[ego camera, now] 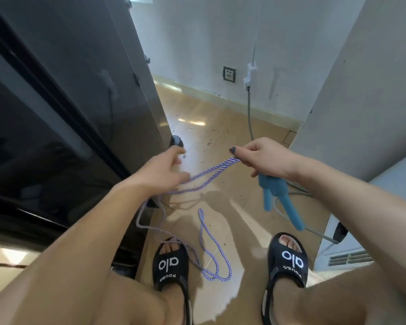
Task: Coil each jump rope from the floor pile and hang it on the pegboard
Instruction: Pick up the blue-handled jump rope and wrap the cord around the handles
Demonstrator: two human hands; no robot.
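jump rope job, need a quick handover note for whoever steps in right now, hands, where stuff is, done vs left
Right hand: pinches the rope near its two blue handles, which hang below that grip.
Left hand: fingers loose and blurred, with the rope running under them; whether it holds the rope I cannot tell.
Rope: two strands span between the hands, the rest trails down to the floor and loops by the left sandal.
Done: rope picked up, handles gathered.
Left: finish coiling and hang it. No pegboard or rope pile in view.

Your twisted purple-and-white cord jump rope (204,233) has matt blue foam-like handles (277,195); glossy wood-look floor (211,127); glossy dark cabinet (56,113); smooth black rubbery slides (170,266)
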